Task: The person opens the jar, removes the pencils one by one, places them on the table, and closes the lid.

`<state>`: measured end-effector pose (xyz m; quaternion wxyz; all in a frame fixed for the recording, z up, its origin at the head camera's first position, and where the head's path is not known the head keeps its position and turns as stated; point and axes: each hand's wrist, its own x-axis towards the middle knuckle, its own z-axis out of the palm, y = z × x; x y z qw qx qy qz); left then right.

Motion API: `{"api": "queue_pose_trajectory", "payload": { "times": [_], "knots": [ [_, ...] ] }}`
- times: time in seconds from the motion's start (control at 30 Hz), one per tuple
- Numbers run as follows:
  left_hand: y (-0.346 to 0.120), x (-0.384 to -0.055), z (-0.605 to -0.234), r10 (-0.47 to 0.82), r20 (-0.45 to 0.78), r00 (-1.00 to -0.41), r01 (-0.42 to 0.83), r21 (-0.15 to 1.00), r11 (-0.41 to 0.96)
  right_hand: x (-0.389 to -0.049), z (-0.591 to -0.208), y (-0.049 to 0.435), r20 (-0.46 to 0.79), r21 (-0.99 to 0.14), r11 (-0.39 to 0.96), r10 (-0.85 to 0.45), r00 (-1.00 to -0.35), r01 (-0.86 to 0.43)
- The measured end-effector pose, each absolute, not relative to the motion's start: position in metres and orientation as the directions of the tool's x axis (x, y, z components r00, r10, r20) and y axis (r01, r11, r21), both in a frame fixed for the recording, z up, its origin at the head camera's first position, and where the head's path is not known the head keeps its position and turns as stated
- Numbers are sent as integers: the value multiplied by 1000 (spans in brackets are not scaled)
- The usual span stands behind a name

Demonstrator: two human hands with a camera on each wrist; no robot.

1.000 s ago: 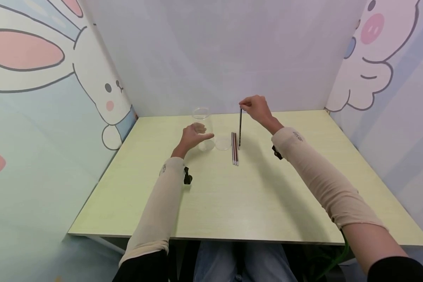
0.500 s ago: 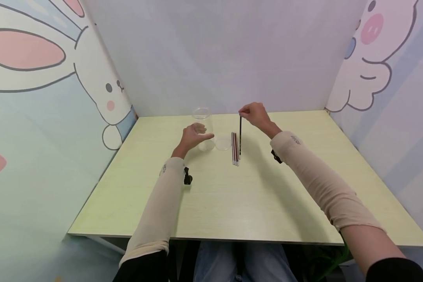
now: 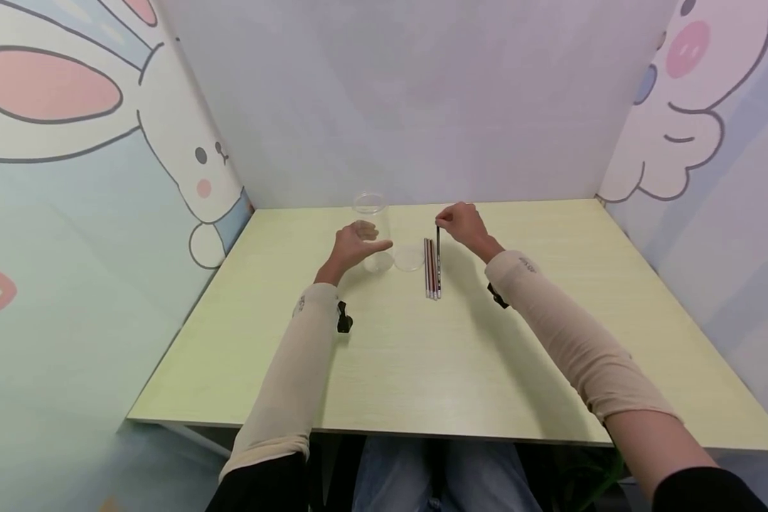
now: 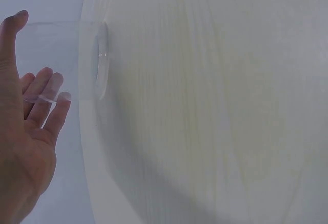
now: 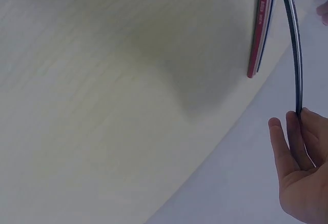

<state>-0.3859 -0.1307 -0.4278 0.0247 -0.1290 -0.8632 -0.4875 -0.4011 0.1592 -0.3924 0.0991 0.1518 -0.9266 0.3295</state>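
Note:
My left hand [image 3: 352,247] holds a clear plastic jar [image 3: 372,206] upright near the back of the table, fingers on its far side and thumb on its near right side. Through the see-through wall [image 4: 64,49] the fingers show in the left wrist view. My right hand [image 3: 464,223] pinches the top end of a dark striped pencil [image 5: 295,44] between thumb and fingertips. This pencil slants down, its lower end at the table, close alongside several pencils [image 3: 430,267] lying side by side. A red one and a blue-edged one show in the right wrist view.
A clear round disc [image 3: 409,258], like a lid, lies flat between the jar and the pencils. The pale wooden table [image 3: 384,355] meets a plain back wall [image 3: 409,99], with cartoon-printed panels at both sides.
My right hand has come down, lowering the pencil from near upright to a slant, its lower end nearer me and level with the other pencils. My left hand stays on the jar.

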Motion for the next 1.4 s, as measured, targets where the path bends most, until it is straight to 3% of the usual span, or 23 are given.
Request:
{"api": "queue_pose_trajectory", "payload": {
  "times": [0.7, 1.4],
  "knots": [
    [-125, -386, -427, 201, 170, -965, 250, 832, 496, -400, -432, 153, 133, -569, 809, -86, -987, -147],
    [-130, -385, -430, 199, 161, -967, 242, 830, 503, -399, -439, 144, 120, -612, 779, -83, -989, -139]
  ]
}}
